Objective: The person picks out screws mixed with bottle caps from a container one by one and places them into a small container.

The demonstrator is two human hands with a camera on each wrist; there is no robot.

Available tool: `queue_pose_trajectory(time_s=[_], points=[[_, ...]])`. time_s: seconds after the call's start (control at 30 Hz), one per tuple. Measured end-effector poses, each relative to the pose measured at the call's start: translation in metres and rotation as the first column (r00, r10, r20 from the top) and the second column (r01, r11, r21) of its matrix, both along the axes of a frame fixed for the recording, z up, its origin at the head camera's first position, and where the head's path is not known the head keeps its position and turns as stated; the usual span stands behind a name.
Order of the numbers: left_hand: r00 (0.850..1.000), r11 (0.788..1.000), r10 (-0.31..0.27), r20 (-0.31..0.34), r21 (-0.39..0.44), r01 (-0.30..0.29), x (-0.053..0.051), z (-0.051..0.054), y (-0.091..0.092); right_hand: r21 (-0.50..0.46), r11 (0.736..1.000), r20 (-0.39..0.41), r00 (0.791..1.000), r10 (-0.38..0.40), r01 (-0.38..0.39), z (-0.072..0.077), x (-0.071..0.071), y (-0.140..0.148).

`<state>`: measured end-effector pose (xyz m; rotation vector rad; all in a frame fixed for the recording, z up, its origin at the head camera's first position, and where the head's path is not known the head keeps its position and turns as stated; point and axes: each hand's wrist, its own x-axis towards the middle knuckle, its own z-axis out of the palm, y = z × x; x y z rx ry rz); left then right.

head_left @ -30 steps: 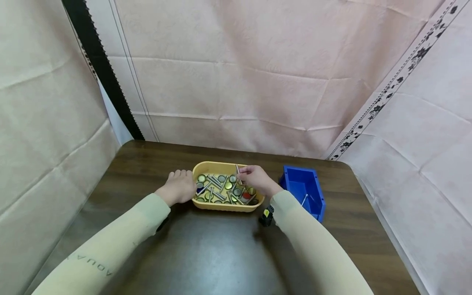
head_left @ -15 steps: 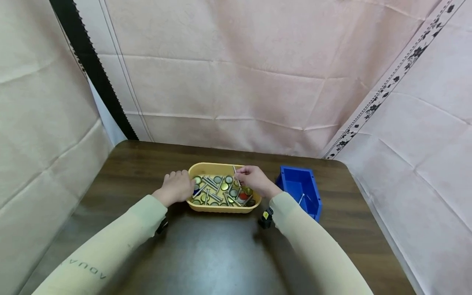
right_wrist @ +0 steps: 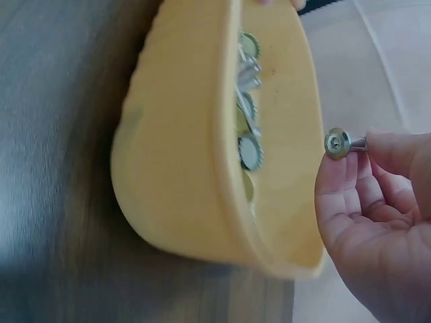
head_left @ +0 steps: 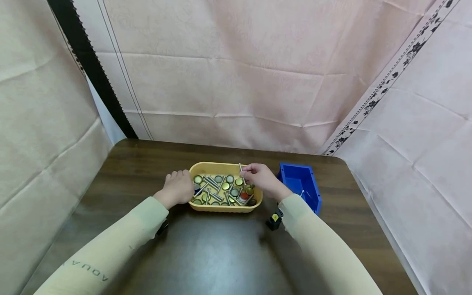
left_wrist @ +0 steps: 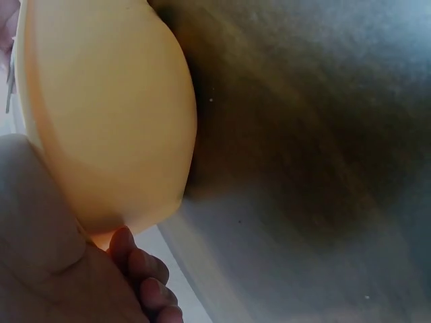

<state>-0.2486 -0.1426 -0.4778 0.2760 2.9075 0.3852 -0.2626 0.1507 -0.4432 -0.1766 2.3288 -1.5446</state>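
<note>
Left hand (head_left: 178,187) grips the yellow tray (head_left: 221,209); right hand (head_left: 262,179) pinches a bolt (right_wrist: 337,143) above the bottle caps (head_left: 225,186) and loose bolts (head_left: 216,197) inside — right of the tray, a blue bin (head_left: 296,171) holds a metal piece (head_left: 302,192).

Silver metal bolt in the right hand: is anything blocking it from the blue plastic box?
Only the right rim of the yellow plastic tub lies between the bolt and the box, and the bolt looks held above it.
</note>
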Motion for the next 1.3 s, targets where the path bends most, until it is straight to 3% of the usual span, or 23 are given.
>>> queue_pose_trajectory(time_s=[0.27,0.47,0.6,0.87,0.97,1.13,1.3], points=[[1.000,1.000,-0.001,-0.008,0.007,0.001,0.006,-0.001,0.001,-0.047,0.991,0.000,0.992,-0.125,0.125,0.011,0.002,0.038],[1.000,1.000,0.009,-0.018,0.002,-0.009,0.008,0.001,0.001,-0.063,0.985,0.000,0.987,-0.161,0.160,0.021,0.010,0.070],[1.000,1.000,0.006,-0.015,0.001,-0.006,0.008,0.001,0.002,-0.071,0.977,-0.043,0.978,-0.203,0.200,0.023,0.016,0.095],[1.000,1.000,-0.001,-0.013,-0.008,0.000,0.009,-0.003,0.003,0.117,0.946,-0.136,0.949,-0.286,0.302,0.018,0.026,0.135],[1.000,1.000,0.000,-0.022,-0.002,0.000,0.008,-0.007,0.004,0.170,0.937,-0.118,0.950,-0.289,0.306,0.014,0.028,0.141],[0.999,1.000,0.005,-0.033,0.007,-0.005,0.008,-0.008,0.005,0.175,0.938,-0.101,0.953,-0.285,0.299,0.007,0.026,0.144],[0.999,1.000,0.009,-0.037,0.012,-0.008,0.010,-0.004,0.003,0.077,0.946,-0.022,0.949,-0.314,0.314,0.001,0.022,0.138]])
